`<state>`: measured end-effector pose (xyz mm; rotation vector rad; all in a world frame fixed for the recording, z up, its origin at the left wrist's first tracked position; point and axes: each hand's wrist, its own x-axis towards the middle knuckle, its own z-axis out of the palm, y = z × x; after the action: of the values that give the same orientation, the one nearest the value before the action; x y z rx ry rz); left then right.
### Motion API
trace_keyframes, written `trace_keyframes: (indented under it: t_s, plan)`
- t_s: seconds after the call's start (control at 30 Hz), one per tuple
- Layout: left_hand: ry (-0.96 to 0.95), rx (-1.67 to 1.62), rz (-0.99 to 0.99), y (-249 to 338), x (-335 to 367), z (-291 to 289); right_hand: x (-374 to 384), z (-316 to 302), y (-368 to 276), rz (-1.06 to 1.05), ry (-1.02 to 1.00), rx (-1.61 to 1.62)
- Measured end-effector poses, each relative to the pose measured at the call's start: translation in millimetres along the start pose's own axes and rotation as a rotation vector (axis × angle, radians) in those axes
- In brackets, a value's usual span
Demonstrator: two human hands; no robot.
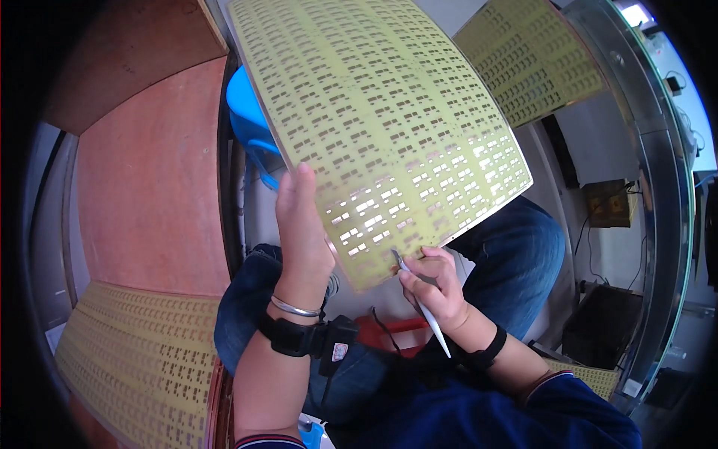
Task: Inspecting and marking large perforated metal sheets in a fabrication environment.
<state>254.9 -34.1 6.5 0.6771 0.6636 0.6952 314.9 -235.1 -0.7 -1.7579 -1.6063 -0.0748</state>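
Observation:
My left hand (303, 232) grips the lower left edge of a large yellow-green perforated sheet (381, 120), thumb on its front, holding it tilted up before me. My right hand (437, 288) pinches a thin white pen-like tool (428, 310) and presses its tip against the sheet's bottom edge, among the small rectangular slots. Light shines through the slots near that corner. A black strap with a small device sits on my left wrist, beside a metal bangle. A black band circles my right wrist.
A stack of similar yellow sheets (134, 359) lies at the lower left on a reddish-brown board (149, 187). Another sheet (535, 60) rests at the upper right on a metal-edged table (658, 187). A blue stool (250, 120) stands behind the held sheet. My legs in blue jeans (516, 254) are below.

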Motion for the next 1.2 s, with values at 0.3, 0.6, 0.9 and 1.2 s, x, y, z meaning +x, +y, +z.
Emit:
trace_keyframes:
  t_s: [0.3, 0.6, 0.9, 1.2]
  plan:
    - [-0.016, 0.016, 0.016, 0.3, 0.0, -2.1, 4.7, -6.0, 0.9, 0.090, 0.207, 0.219]
    - [-0.001, 0.025, 0.034, 0.3, -1.6, 0.0, -1.3, -8.4, 3.6, 0.052, 0.121, 0.244]
    - [0.000, 0.023, 0.029, -0.9, -1.1, -1.4, -3.2, -7.0, 3.9, 0.039, 0.119, 0.245]
    - [-0.004, -0.014, 0.016, -1.3, -0.9, -0.2, -4.0, -4.3, 4.1, 0.014, 0.137, 0.213]
